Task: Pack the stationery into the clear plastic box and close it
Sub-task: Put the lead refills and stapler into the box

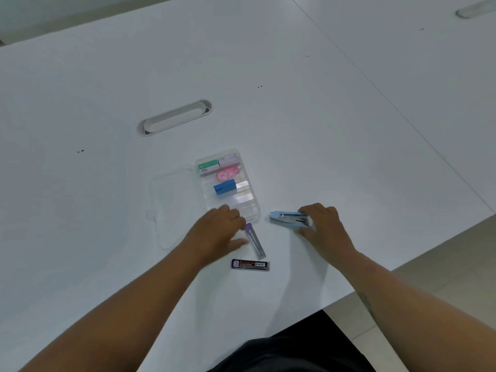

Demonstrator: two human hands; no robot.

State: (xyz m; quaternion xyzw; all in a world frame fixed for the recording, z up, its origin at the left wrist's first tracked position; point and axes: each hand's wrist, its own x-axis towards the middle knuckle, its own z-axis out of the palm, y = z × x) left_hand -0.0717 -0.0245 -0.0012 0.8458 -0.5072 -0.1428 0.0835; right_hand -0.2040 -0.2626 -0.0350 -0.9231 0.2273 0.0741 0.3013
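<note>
The clear plastic box [253, 200] lies open on the white table, its lid [171, 208] folded out to the left. Inside are a green and a pink staple box [208, 165], a pink correction tape [226, 173], a blue eraser [225, 187] and staple strips. My left hand [218, 232] hovers at the box's near end, fingers apart, touching a purple-capped lead tube [255, 241]. A black lead case [250, 265] lies just nearer me. My right hand [323, 226] grips a light blue stapler [288, 218] lying to the right of the box.
An oval cable grommet [175, 118] is set in the table behind the box. The table's front edge [357, 289] runs diagonally close on the right, with the floor beyond. A seam [375, 84] divides this table from another behind.
</note>
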